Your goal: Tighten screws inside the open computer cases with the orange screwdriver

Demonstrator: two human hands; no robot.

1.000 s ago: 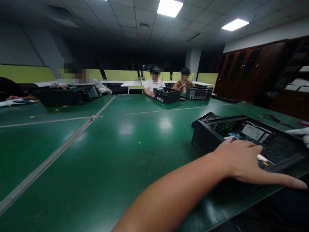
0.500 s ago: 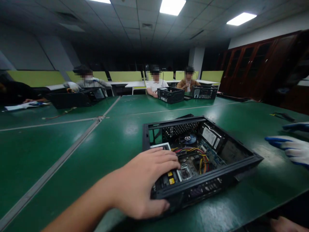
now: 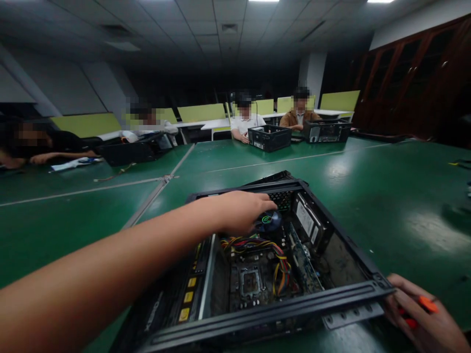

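An open computer case (image 3: pixel 272 314) lies in front of me with its open side up. My left hand (image 3: pixel 243 211) reaches across the case, its bent fingers at the round cooling fan (image 3: pixel 268 221); the thumb is hidden. Beneath are a coloured cable bundle (image 3: pixel 268 245), a motherboard with a bare CPU socket (image 3: pixel 250 282) and an upright circuit board (image 3: pixel 303 260). A hard drive (image 3: pixel 309 220) sits along the right wall. At the case's near right corner my right hand (image 3: pixel 427 314) is closed around an orange-and-red handle (image 3: pixel 427 304); the rest of that tool is hidden.
Across the green table (image 3: pixel 368 196), several people sit behind other computer cases (image 3: pixel 270 138). A dark panel (image 3: pixel 283 175) lies behind my case. A seam (image 3: pixel 162 184) crosses the table at left. A loose cable (image 3: pixel 116 172) lies farther off.
My left hand has moved from the case's near left edge to the fan inside. My right hand has come up to the near right corner. A gloved hand at right has left the view.
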